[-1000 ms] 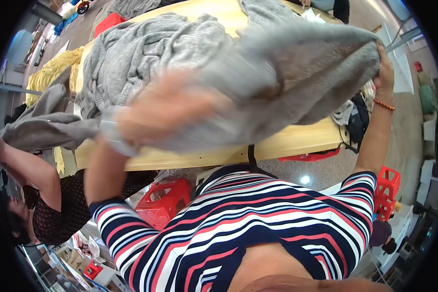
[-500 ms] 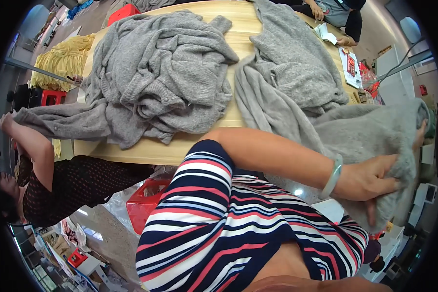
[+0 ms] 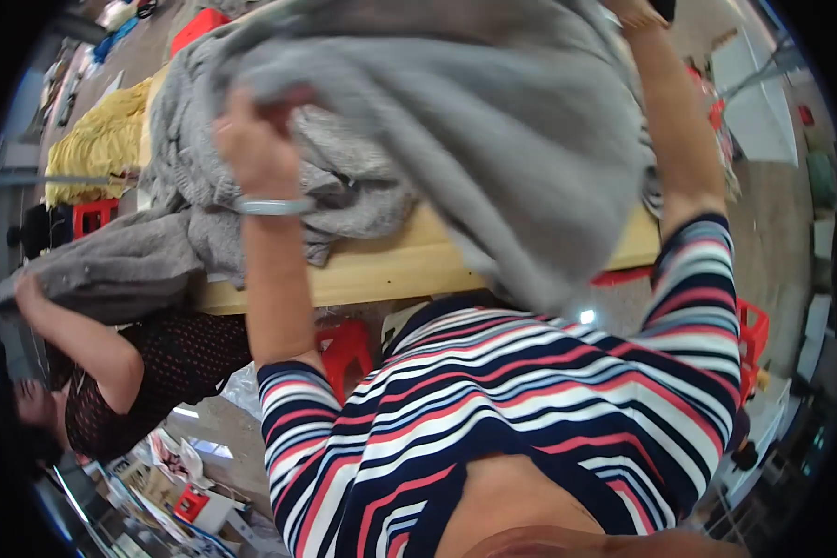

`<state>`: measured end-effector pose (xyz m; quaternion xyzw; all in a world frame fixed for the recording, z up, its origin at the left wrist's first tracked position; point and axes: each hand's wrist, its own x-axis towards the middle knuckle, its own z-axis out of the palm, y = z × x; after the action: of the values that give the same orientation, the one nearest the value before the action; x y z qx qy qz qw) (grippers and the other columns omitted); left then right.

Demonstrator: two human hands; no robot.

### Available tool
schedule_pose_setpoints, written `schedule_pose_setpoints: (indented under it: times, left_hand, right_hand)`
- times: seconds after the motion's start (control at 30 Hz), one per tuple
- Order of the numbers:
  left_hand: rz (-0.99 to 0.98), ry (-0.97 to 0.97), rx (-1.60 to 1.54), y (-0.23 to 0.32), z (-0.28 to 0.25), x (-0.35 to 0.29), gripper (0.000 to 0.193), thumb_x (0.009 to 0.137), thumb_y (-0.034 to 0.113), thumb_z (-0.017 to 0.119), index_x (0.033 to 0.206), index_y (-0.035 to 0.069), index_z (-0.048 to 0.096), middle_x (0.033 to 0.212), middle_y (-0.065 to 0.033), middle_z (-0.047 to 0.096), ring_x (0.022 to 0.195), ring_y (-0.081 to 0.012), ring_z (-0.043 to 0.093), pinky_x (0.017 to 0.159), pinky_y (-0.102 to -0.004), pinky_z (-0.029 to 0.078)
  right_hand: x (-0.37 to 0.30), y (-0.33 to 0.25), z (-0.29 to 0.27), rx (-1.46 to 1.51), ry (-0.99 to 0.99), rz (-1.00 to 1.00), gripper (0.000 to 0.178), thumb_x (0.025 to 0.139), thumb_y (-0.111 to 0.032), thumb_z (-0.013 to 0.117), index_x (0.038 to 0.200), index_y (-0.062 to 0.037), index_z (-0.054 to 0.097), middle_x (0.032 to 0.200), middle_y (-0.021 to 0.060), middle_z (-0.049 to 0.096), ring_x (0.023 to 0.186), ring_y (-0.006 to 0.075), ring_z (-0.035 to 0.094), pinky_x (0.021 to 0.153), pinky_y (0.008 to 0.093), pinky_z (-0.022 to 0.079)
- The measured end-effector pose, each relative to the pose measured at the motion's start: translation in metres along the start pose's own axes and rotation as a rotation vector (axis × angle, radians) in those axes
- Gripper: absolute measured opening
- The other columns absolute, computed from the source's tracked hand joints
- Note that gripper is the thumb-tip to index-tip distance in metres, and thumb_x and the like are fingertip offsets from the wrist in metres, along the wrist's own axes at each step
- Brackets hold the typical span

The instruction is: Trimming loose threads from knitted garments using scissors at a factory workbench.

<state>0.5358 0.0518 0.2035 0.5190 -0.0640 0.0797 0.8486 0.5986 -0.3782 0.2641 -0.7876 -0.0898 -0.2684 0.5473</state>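
A large grey knitted sweater (image 3: 530,139), blurred by motion, is spread in the air above the table, its lower edge hanging toward me. My left hand (image 3: 259,144), with a pale bangle at the wrist, is closed on the sweater's left side. At the top right my right hand (image 3: 634,13) grips the opposite side, its fingers partly out of sight. Beneath and to the left lies a heap of grey sweaters (image 3: 186,139), partly covered by the raised one.
The wooden table (image 3: 363,270) has its front edge before me. At left a co-worker (image 3: 102,372) holds a grey knitted piece (image 3: 112,265). Yellow fabric (image 3: 93,135) is piled beyond. A red stool (image 3: 344,349) stands under the table edge.
Both hands have swung from the far right, up over the table, carrying the sweater. My left hand is now on the left and the arms are spread apart. The cloth has opened out over the heap.
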Motion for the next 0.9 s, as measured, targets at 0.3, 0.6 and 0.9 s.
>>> schedule_pose_setpoints:
  times: [0.3, 0.6, 0.9]
  left_hand:
    - [0.342, -0.412, 1.248, -0.079, -0.157, -0.130, 0.039, 0.077, 0.010, 0.073, 0.113, 0.003, 0.059, 0.120, -0.0140, 0.054, 0.102, -0.0303, 0.056, 0.087, -0.0393, 0.046]
    - [0.465, -1.000, 1.734, -0.158, -0.183, -0.192, 0.029, 0.081, 0.014, 0.055, 0.109, 0.012, 0.061, 0.121, -0.0102, 0.053, 0.118, -0.0274, 0.046, 0.101, -0.0537, 0.031]
    - [0.116, -1.179, 1.273, -0.127, -0.136, -0.169, 0.011, 0.084, 0.004, 0.060, 0.095, 0.005, 0.060, 0.087, -0.0090, 0.060, 0.088, -0.0231, 0.060, 0.084, -0.0371, 0.045]
  right_hand:
    - [-0.203, 0.051, 0.165, -0.168, -0.607, 0.157, 0.023, 0.090, -0.027, 0.057, 0.103, -0.0084, 0.065, 0.092, 0.0111, 0.068, 0.083, 0.0234, 0.066, 0.073, 0.0375, 0.050]
    - [-0.420, 0.068, 0.128, -0.476, -0.920, 0.264, 0.034, 0.078, -0.027, 0.071, 0.108, -0.0115, 0.068, 0.109, 0.0081, 0.063, 0.105, 0.0255, 0.057, 0.092, 0.0410, 0.043]
    - [-0.375, 0.058, 0.100, -0.530, -0.808, 0.231, 0.050, 0.079, -0.032, 0.071, 0.122, -0.0098, 0.061, 0.120, 0.0124, 0.059, 0.114, 0.0302, 0.054, 0.102, 0.0427, 0.039]
